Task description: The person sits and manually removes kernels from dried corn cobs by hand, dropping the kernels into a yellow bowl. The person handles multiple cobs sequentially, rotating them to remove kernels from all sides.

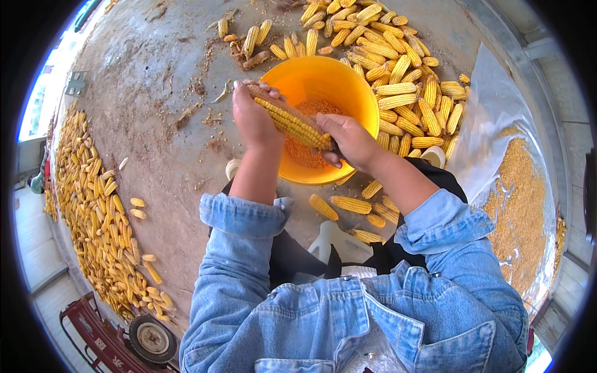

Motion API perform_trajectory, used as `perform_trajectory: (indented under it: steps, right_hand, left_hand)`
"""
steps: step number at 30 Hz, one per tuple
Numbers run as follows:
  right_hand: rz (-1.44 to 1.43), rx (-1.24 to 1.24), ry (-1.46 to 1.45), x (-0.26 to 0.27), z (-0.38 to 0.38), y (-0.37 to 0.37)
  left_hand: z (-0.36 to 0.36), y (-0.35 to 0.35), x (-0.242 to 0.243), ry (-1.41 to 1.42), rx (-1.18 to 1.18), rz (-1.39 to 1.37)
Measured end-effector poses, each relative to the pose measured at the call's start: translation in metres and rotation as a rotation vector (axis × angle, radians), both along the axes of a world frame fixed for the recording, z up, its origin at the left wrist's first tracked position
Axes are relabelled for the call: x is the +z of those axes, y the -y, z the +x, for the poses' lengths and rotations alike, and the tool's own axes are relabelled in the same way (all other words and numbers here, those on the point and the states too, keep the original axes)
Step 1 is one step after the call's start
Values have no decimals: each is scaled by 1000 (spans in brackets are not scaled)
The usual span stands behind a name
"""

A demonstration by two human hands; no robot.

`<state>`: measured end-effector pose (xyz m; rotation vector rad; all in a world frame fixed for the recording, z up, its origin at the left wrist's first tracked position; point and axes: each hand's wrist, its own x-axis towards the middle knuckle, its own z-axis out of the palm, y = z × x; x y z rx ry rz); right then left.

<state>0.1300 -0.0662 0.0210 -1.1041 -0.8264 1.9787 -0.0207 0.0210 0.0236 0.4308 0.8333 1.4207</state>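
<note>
Both hands hold one partly shelled corn cob (296, 122) tilted above a yellow plastic bucket (364, 100). My left hand (256, 114) grips its upper left end, where bare reddish cob shows along the top. Around the lower right end is my right hand (347, 140), its thumb on top and fingers beneath. Rows of yellow kernels remain along the cob's near side. Loose orange-yellow kernels (303, 151) lie on the bucket's bottom. Parts of both palms are hidden, so I cannot tell if a second cob is in either hand.
Unshelled corn ears (396, 88) are heaped right of the bucket; a few more (352, 204) lie near my feet. A long corn pile (102, 210) stretches along the left. Plastic sheeting (501, 112) with spread kernels (517, 210) is at right. A red vehicle (98, 335) stands lower left.
</note>
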Motion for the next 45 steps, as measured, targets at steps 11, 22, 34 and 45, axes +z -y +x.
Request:
perform_trajectory:
  steps: [11, 22, 34, 45]
  right_hand:
    - [44, -57, -162, -2, -3, 0]
    - [5, -119, -200, 11, -5, 3]
    - [103, -43, 232, 1, -5, 2]
    - [262, 0, 335, -9, -5, 3]
  left_hand:
    - [-6, -6, -8, 80, 39, -81]
    - [-12, -11, -16, 187, 84, -180]
    - [-1, -7, -17, 12, 10, -177]
    - [6, 0, -16, -86, -50, -151]
